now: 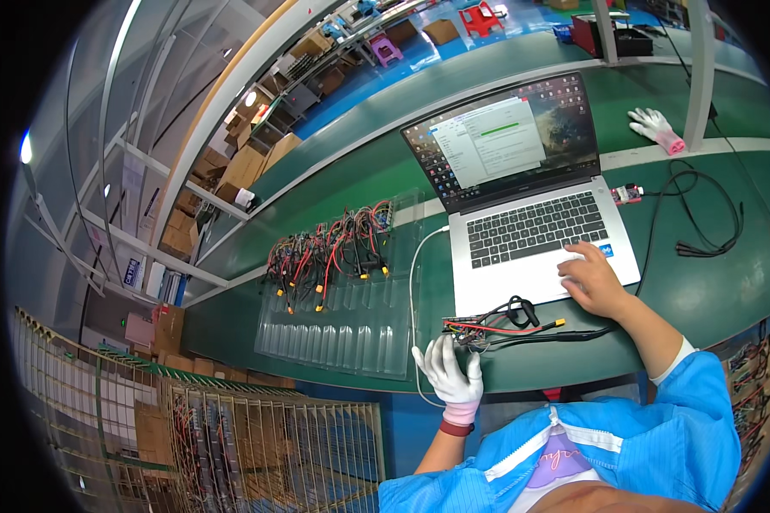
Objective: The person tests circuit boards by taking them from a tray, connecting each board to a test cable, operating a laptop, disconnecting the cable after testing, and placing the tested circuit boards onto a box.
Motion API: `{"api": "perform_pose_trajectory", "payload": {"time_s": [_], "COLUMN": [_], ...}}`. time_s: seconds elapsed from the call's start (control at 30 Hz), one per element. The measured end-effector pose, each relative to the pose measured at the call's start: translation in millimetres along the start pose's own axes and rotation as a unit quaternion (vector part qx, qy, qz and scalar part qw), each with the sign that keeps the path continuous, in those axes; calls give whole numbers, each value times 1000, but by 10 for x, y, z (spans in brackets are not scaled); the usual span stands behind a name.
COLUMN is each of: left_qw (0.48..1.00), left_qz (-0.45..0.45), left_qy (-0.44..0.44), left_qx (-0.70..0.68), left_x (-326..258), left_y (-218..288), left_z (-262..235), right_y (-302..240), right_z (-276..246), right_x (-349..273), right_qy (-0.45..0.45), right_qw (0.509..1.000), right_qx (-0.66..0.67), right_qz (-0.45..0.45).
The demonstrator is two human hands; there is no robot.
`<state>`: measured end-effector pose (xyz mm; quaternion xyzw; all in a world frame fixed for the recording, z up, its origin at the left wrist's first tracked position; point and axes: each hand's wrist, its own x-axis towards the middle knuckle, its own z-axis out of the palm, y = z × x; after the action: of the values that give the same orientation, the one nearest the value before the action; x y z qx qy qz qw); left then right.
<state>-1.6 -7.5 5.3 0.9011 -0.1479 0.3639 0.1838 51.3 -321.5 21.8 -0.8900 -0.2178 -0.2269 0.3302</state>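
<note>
My left hand (449,376) wears a white glove with a pink cuff. Its fingers are stretched and apart at the table's front edge, with fingertips against the left end of a small circuit board (464,333). Red and black wires and a yellow connector (559,323) trail rightward from that board. A white cable (412,295) runs from the laptop's left side down past my gloved fingers. My bare right hand (595,280) lies with fingers extended on the laptop (488,285), below the keyboard. Windows and a green progress bar show on its screen (522,128).
Left of the laptop, a clear plastic tray (338,338) carries several wired boards (334,248) with yellow connectors. A white glove (654,128) lies by the post at the back right. Black cables (701,205) coil near a small red board (627,194). A wire rack (274,445) stands lower left.
</note>
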Motion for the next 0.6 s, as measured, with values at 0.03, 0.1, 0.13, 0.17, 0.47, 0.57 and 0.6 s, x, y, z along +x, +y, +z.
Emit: {"api": "perform_pose_trajectory", "payload": {"time_s": [0.03, 0.1, 0.13, 0.17, 0.47, 0.57, 0.6], "left_qw": [1000, 1000, 1000, 1000, 1000, 1000, 1000], "left_qz": [1, 1, 2, 1, -3, -4, -4], "left_qy": [1, 4, 4, 4, 3, 1, 0], "left_qx": [1, 3, 3, 3, -1, -1, -1], "left_x": [-2, -3, -1, 0, -1, -4, -2], "left_y": [-4, -14, -13, -11, 9, 3, 2], "left_z": [4, 12, 13, 13, 5, 10, 15], "right_y": [-1, -2, -2, -3, -7, -2, 5], "right_z": [0, 2, 2, 1, -12, -8, -9], "right_x": [2, 6, 7, 8, 1, 2, 0], "right_qy": [1, 5, 7, 7, 12, 13, 10], "right_qw": [1000, 1000, 1000, 1000, 1000, 1000, 1000], "right_qx": [-2, 0, 1, 2, -5, -5, -5], "right_qz": [2, 0, -2, -2, -8, -7, -5]}}
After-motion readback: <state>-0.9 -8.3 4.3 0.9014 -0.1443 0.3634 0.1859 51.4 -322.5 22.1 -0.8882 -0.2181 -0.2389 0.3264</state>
